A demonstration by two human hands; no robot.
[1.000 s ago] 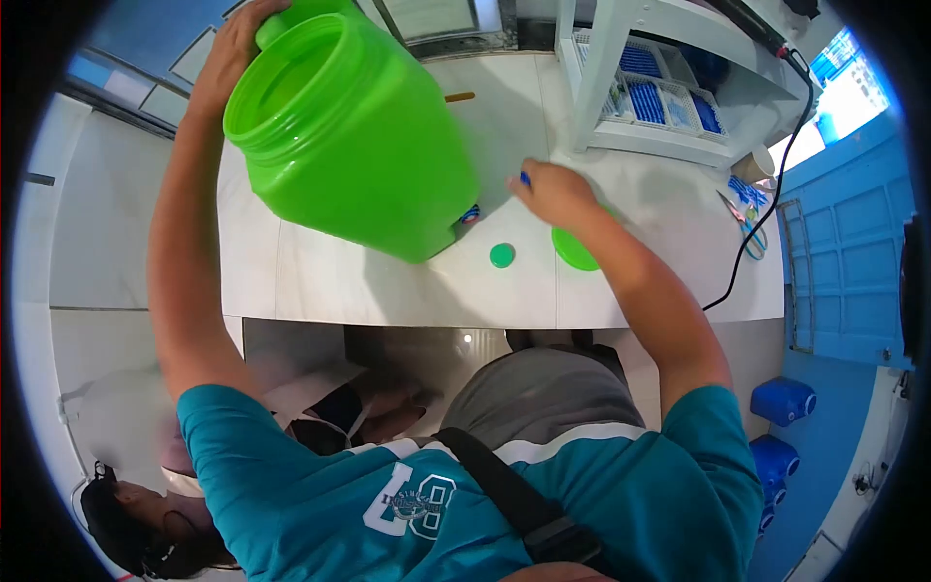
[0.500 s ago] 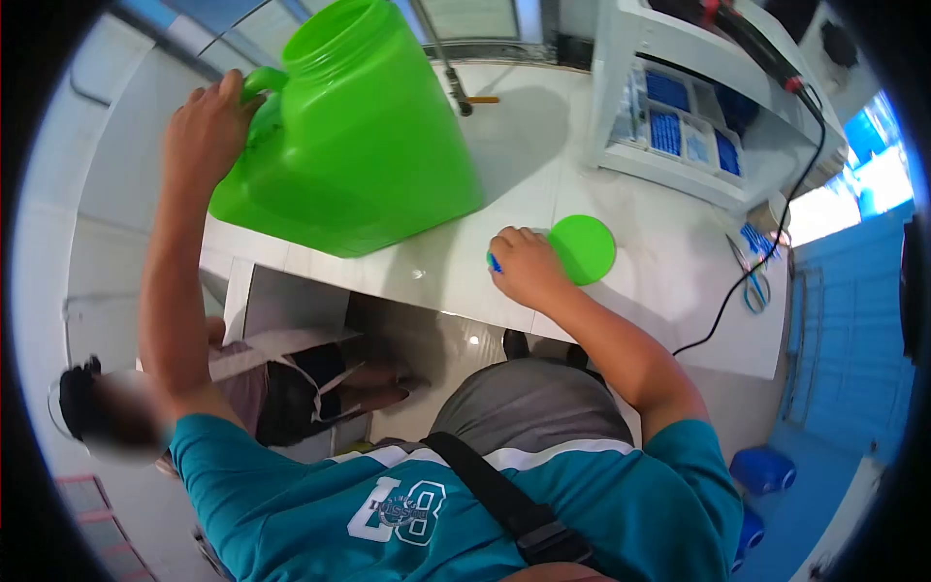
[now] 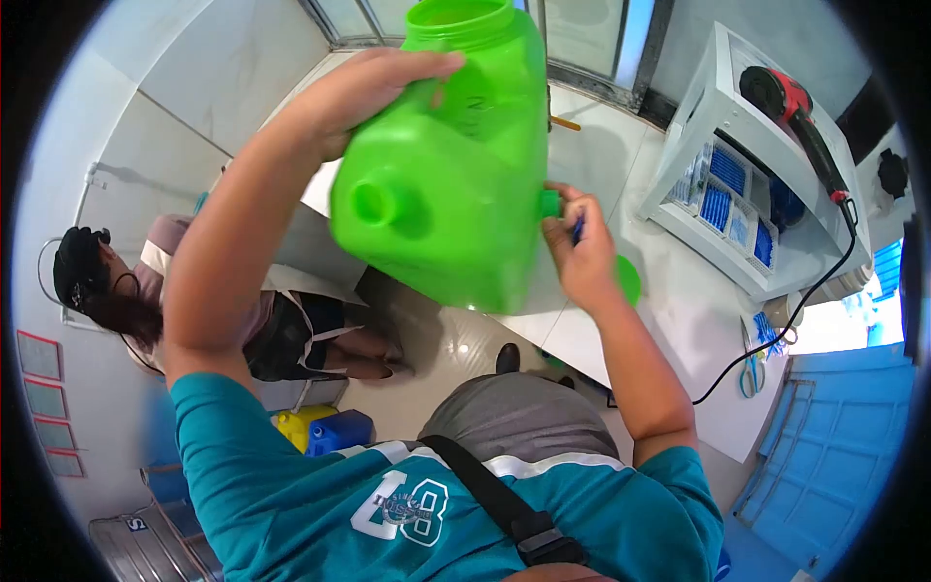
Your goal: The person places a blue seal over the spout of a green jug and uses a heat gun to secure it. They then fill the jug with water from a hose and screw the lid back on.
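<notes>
White counter (image 3: 671, 315) beside a green jug (image 3: 456, 228)

Left hand (image 3: 361, 92) curls round the jug's handle (image 3: 419, 97); right hand (image 3: 586, 254) pinches a green cap (image 3: 551, 204) beside the jug.

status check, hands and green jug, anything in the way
Left hand gripping green jug; right hand pinching small green cap at jug's side, contact unclear. Wide mouth uncovered. Nothing plainly blocking; green disc on counter near right wrist.
</notes>
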